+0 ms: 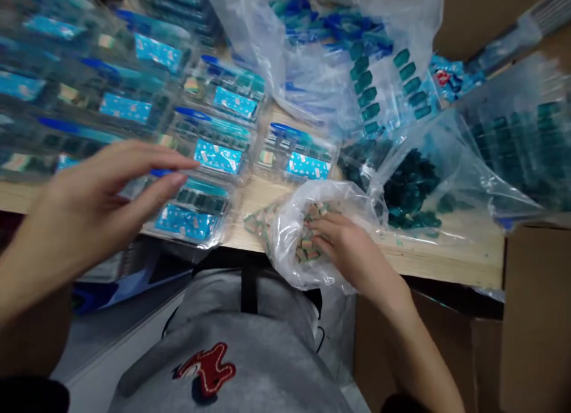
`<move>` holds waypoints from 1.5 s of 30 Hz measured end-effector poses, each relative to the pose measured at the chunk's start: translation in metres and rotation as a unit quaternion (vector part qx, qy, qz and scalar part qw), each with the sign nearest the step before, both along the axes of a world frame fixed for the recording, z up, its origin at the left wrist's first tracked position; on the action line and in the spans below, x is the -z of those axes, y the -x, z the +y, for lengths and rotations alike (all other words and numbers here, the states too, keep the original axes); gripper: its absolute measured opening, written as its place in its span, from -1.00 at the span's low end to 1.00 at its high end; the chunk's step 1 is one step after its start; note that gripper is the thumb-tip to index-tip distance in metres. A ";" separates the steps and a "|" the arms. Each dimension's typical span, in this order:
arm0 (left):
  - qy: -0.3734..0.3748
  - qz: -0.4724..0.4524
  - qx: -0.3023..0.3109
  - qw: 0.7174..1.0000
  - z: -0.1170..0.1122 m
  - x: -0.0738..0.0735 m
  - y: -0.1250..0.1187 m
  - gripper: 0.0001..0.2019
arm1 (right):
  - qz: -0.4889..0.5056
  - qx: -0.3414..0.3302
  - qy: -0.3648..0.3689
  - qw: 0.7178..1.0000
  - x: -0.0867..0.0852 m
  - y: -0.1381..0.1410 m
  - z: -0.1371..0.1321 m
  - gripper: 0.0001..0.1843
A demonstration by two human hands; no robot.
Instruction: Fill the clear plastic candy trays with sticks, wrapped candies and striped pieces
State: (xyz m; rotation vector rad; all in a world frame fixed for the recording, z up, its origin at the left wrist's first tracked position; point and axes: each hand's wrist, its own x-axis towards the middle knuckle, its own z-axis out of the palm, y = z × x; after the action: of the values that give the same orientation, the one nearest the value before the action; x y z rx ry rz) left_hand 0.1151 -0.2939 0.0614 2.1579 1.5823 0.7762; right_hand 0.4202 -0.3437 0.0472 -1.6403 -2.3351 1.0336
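Observation:
My left hand [102, 193] hovers over a clear plastic stationery pack [191, 213] at the near edge of the wooden table [446, 261]. Its fingers are stretched out and apart, touching or nearly touching the pack. My right hand [345, 243] reaches into a small clear plastic bag [289, 240] full of little striped erasers. Its fingertips are curled among the erasers; whether they grip one is hidden.
Several more filled clear packs [223, 145] with blue pens lie in rows across the left and middle of the table. Large plastic bags of dark green parts [410, 187] and blue pens [339, 38] stand at the back and right. Cardboard boxes [535, 318] stand at the right.

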 end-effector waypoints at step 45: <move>0.059 -0.200 0.203 0.957 -0.039 0.004 -0.137 -0.90 | 0.474 0.331 -0.028 0.815 -0.005 -0.010 -0.042 -0.74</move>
State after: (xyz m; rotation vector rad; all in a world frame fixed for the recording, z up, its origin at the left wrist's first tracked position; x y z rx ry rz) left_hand 0.2520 -0.3334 0.0575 1.9840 0.9215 0.8816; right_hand 0.4301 -0.3855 0.0521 -1.2663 -1.0291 1.1775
